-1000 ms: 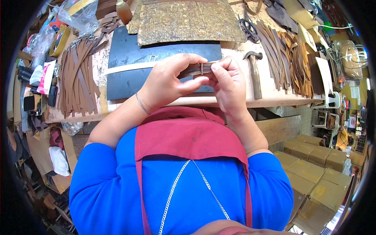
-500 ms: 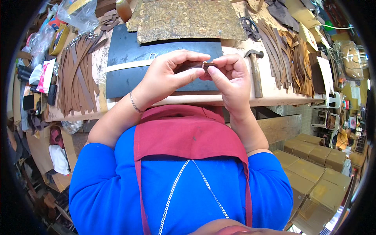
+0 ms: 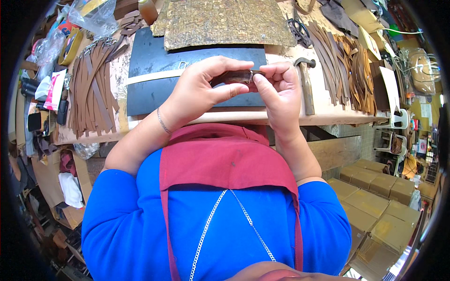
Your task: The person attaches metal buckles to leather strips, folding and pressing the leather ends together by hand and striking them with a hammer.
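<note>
Between my two hands is a dark brown, glossy leather strap [image 3: 236,77], bent into a curve, with a small light metal piece at its right part. My left hand [image 3: 209,80] curls around the strap's left portion, fingers above and thumb below. The thumb and fingers of my right hand [image 3: 278,87] pinch the right end beside the metal piece. Part of the strap is hidden by my fingers and palms. Below my hands lies a black mat [image 3: 145,103] on the bench. Across the mat runs a pale strip [image 3: 154,77], and a small metal buckle [image 3: 183,64] is near its right end.
A hammer [image 3: 306,89] lies right of my right hand. Brown leather straps [image 3: 91,93] are heaped at left, and more strips [image 3: 330,70] at right. A worn, rough board [image 3: 229,23] rests behind the mat. Cardboard boxes [image 3: 365,203] stand at lower right.
The strap has turned slightly, so more of its brown face shows. Its metal piece has shifted a little right, and my right thumb and fingers have changed position on it.
</note>
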`<state>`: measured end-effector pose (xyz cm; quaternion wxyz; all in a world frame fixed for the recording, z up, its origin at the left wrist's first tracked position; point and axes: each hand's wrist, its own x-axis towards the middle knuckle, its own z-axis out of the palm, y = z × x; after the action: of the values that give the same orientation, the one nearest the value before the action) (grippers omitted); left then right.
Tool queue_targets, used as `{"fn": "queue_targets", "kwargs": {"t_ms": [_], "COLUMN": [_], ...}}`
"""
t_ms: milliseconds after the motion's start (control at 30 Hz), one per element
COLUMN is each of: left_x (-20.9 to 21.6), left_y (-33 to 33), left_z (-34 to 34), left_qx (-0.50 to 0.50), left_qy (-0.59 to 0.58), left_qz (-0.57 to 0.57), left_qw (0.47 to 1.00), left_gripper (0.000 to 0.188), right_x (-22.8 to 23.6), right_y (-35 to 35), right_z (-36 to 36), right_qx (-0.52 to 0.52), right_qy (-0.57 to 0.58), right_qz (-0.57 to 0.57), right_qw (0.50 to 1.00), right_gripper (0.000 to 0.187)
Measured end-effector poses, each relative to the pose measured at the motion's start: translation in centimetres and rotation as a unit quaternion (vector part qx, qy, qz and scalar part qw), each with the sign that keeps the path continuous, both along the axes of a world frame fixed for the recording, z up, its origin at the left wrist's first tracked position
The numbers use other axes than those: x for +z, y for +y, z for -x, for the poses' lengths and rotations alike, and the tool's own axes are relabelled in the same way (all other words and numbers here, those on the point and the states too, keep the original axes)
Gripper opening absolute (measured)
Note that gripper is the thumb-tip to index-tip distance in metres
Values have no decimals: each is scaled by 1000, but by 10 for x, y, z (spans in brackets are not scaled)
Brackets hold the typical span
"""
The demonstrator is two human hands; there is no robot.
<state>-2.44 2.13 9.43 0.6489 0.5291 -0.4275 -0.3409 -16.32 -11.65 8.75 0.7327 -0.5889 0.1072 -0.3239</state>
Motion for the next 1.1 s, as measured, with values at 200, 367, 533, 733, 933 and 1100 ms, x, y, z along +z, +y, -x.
{"fn": "queue_targets", "kwargs": {"t_ms": [200, 367, 533, 733, 933, 1100], "left_x": [2, 3, 3, 7, 2, 0], "left_y": [0, 2, 1, 3, 3, 3], "left_z": [0, 2, 3, 0, 1, 0], "left_qx": [61, 77, 63, 48, 41, 28], "left_qy": [-211, -204, -98, -156, -99, -89], "left_qz": [23, 31, 23, 7, 20, 18], "left_qw": [975, 975, 993, 987, 994, 995], "left_gripper": [38, 37, 36, 34, 36, 37], "right_x": [3, 4, 8, 7, 8, 10], "right_y": [2, 4, 4, 3, 3, 5], "right_z": [2, 1, 3, 6, 7, 8], "right_qx": [24, 15, 7, 17, 19, 25], "right_qy": [16, -1, -1, 3, 5, -31], "right_qz": [-16, -18, -21, -9, 16, 47], "right_qw": [999, 1000, 1000, 1000, 1000, 998], "right_gripper": [19, 20, 21, 21, 21, 20]}}
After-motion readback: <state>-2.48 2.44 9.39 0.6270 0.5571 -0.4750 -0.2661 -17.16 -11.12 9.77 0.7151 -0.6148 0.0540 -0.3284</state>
